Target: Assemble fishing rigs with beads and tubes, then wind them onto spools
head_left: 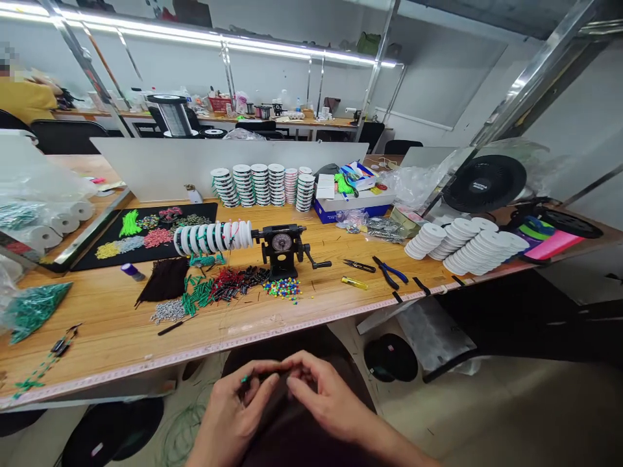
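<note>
Both hands are low in the view, below the front edge of the wooden workbench [253,324], over my lap. My left hand [238,405] pinches a small green bead or tube piece [244,379] between thumb and fingers. My right hand [318,392] has its fingers curled and pressed against the left fingertips, pinching something thin that I cannot make out. On the bench just above them stands a black hand-crank winder [285,250] with several white spools [214,237] on its shaft. In front of it lie piles of green, red, black and multicoloured beads [283,288].
Stacks of white spools [263,185] stand at the back, and more lie at the right [467,243]. Pliers [389,271], snips [359,265] and a yellow tool [354,283] lie right of the winder. A black tray of beads [146,230], a fan [484,183] and bags surround them. A person in yellow [24,97] sits far left.
</note>
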Demonstrator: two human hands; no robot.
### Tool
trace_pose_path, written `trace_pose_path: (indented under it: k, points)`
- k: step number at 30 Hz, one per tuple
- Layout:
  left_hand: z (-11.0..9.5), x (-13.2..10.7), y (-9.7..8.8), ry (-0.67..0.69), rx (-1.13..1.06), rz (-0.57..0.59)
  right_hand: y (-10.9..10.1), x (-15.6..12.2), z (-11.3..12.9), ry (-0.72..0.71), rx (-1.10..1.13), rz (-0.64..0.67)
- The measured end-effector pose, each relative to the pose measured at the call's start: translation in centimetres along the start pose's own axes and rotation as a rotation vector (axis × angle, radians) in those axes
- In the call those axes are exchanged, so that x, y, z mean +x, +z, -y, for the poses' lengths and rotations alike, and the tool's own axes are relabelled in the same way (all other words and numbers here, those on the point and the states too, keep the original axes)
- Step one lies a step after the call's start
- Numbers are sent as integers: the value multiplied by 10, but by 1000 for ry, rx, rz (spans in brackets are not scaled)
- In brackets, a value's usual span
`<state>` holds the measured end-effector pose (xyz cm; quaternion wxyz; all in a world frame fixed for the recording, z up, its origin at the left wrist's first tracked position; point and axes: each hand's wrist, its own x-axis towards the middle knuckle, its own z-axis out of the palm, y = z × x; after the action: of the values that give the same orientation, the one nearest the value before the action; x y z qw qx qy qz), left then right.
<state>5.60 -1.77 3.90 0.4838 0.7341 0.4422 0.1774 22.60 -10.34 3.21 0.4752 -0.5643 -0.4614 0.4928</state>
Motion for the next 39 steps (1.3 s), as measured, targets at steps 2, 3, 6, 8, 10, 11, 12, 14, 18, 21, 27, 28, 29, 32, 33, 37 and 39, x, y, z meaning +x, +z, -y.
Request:
trace_pose_path:
  k: [2,3,6,8,10,11,12,14,18,21,27,28,29,32,33,37,39]
  points:
    - [1,0,-3,-56,-156,6,6,1,-9,55,-2,-86]
    - [2,0,-5,-87,-240,19,7,0,-13,66,-19,-113]
    - [3,-1,-3,-160,-380,54,6,0,-19,53,-115,-140]
    - [3,-3,2,-183,-410,96,1,3,-22,-1,-233,-183]
    - [4,-5,9,-193,-435,144,-7,9,-28,-74,-388,-306]
    - [4,-6,12,-186,-443,149,-12,12,-30,-96,-461,-384]
    - [6,-7,15,-174,-443,137,-18,15,-33,-106,-519,-454]
    - [8,-8,18,-132,-409,85,-27,19,-33,-97,-557,-512]
    - [8,-7,19,-58,-267,15,-27,17,-15,-81,-276,-264]
    - [6,-5,18,-29,-221,15,-14,15,-3,-25,10,-88]
    - [12,-2,18,-99,-366,105,-1,14,-15,71,126,-55]
    - [13,-2,18,-135,-426,145,-1,14,-17,61,136,-53]
    - [14,-1,19,-173,-494,181,-2,14,-19,49,139,-53]
    - [9,-2,22,-276,-697,239,-3,13,-19,1,90,-86]
    - [6,-3,22,-300,-747,248,-4,13,-19,-17,61,-105]
    - [-5,-5,22,-335,-837,259,-4,12,-17,-58,25,-135]
    - [-6,-6,22,-337,-852,250,-3,12,-16,-52,75,-117]
